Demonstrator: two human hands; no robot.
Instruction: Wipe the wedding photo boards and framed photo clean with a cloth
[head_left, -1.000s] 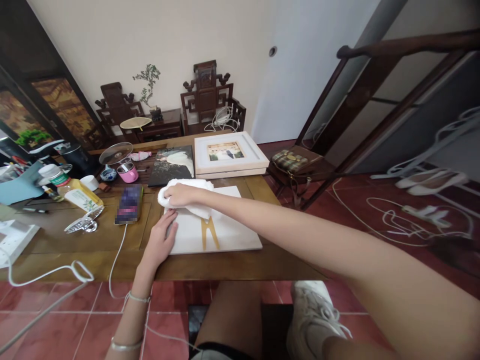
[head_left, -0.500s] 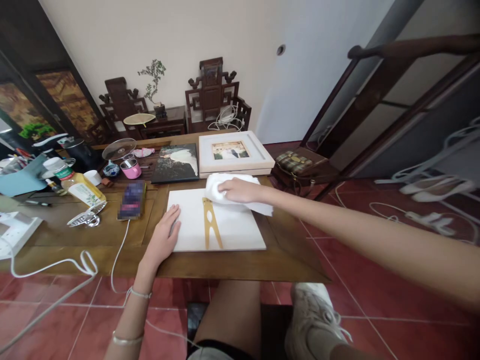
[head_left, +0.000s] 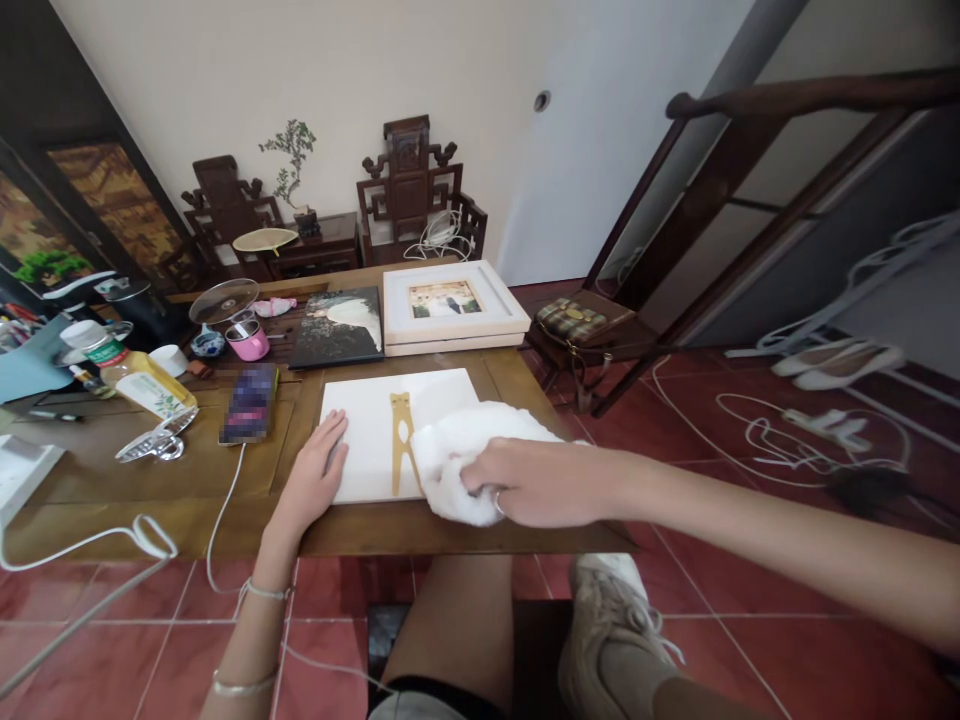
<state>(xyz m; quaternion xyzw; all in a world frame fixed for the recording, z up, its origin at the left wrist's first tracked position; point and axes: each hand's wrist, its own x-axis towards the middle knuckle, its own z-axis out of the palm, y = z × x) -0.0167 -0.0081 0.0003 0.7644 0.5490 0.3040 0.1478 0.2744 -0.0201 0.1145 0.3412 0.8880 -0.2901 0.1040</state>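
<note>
A white board (head_left: 367,435) with a gold stand piece on it lies flat on the wooden table (head_left: 187,470). My left hand (head_left: 311,475) rests flat on the board's left edge, fingers spread. My right hand (head_left: 536,480) presses a crumpled white cloth (head_left: 457,455) onto the board's near right corner, covering that corner.
Behind the board lie a dark photo print (head_left: 339,325) and a white framed photo (head_left: 450,305). A phone (head_left: 247,402) with a white cable, a pink cup (head_left: 247,342), a bottle (head_left: 146,385) and small items fill the left. Carved chairs stand at the wall; cables trail on the red tiles.
My right hand swept the cloth from the board's far left corner across to the far right, then down to the near right corner. My left hand stayed on the left edge.
</note>
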